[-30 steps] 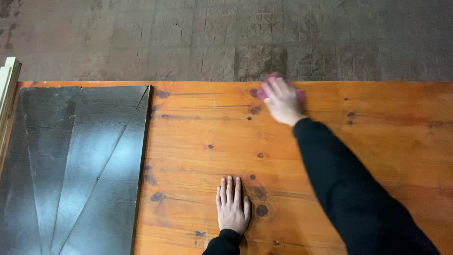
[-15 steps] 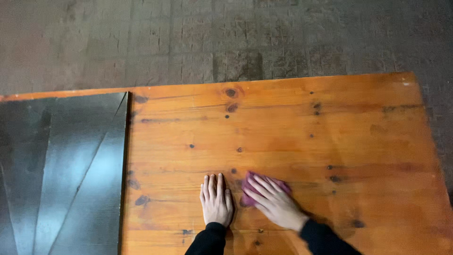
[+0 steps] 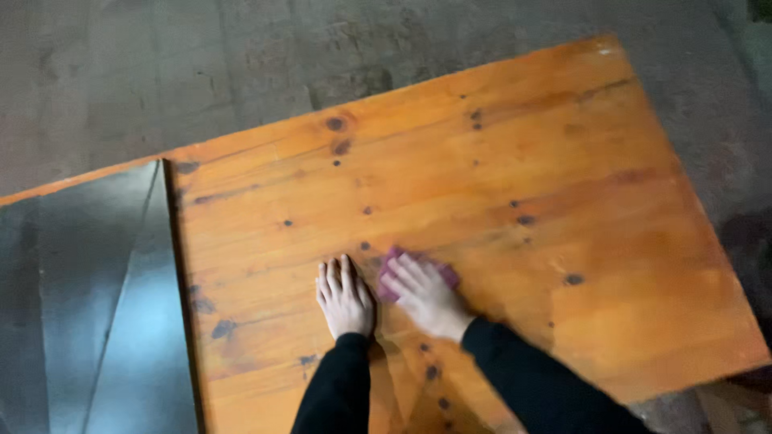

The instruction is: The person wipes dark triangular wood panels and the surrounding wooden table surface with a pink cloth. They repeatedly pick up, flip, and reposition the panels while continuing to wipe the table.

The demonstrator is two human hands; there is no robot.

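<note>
A varnished orange wooden tabletop [image 3: 498, 169] with dark knots fills the view. My left hand [image 3: 344, 297] lies flat on it, palm down, fingers together and holding nothing. Right beside it my right hand [image 3: 426, 296] presses a small purple-pink cloth [image 3: 392, 277] against the wood, fingers spread over it. Only the cloth's edges show past my fingers. Both arms wear black sleeves.
A glossy black panel [image 3: 88, 297] with fan-like grooves lies on the table's left part. Grey paved floor [image 3: 201, 64] runs beyond the far edge. The table's right corner [image 3: 756, 354] and right edge are in view.
My right hand has pulled the cloth from the far edge back toward me, stopping beside my left hand. The view has swung right and tilted, showing the table's right end.
</note>
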